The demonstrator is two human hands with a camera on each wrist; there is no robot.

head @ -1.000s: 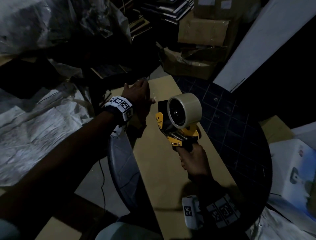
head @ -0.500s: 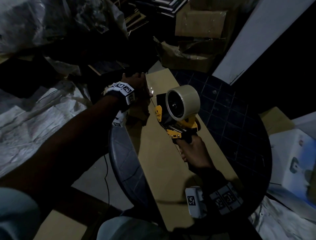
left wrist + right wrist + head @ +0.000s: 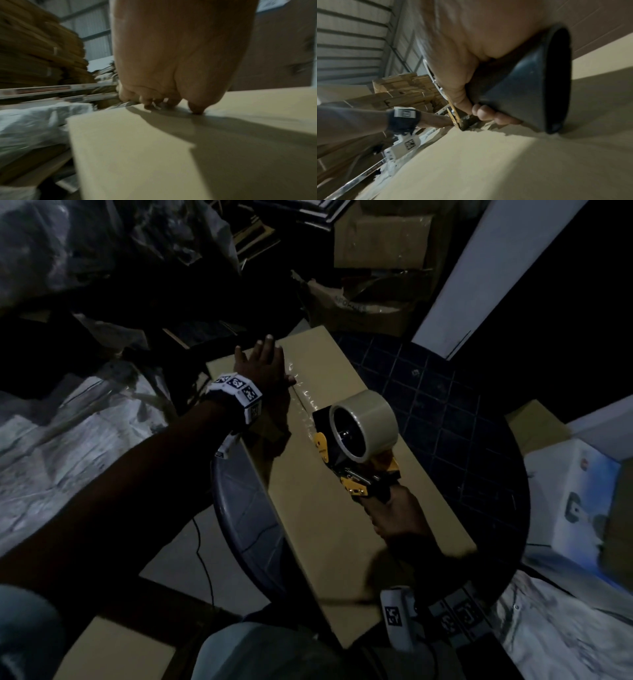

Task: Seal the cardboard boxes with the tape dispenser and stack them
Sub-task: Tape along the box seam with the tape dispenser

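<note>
A long flat cardboard box (image 3: 329,508) lies across a round dark table (image 3: 462,419). My left hand (image 3: 263,368) lies flat on the box's far end, fingers straight, pressing beside a shiny strip of clear tape (image 3: 305,398); the left wrist view shows its fingertips (image 3: 195,109) on the cardboard (image 3: 137,155). My right hand (image 3: 394,515) grips the black handle of a yellow tape dispenser (image 3: 356,446) carrying a clear tape roll (image 3: 373,419), held low over the box's middle seam. In the right wrist view my fingers (image 3: 488,112) curl round the dispenser handle (image 3: 530,94) just above the box (image 3: 488,169).
Torn and stacked cardboard boxes (image 3: 373,278) crowd the floor beyond the table. Crumpled plastic sheeting (image 3: 68,440) lies to the left. A white box (image 3: 575,501) stands at the right, a white panel (image 3: 496,268) leans at the back, another cardboard piece (image 3: 116,648) lies at bottom left.
My left hand has slid toward the far end of the box and flattened on it. The dispenser has drawn back toward me, leaving tape along the seam.
</note>
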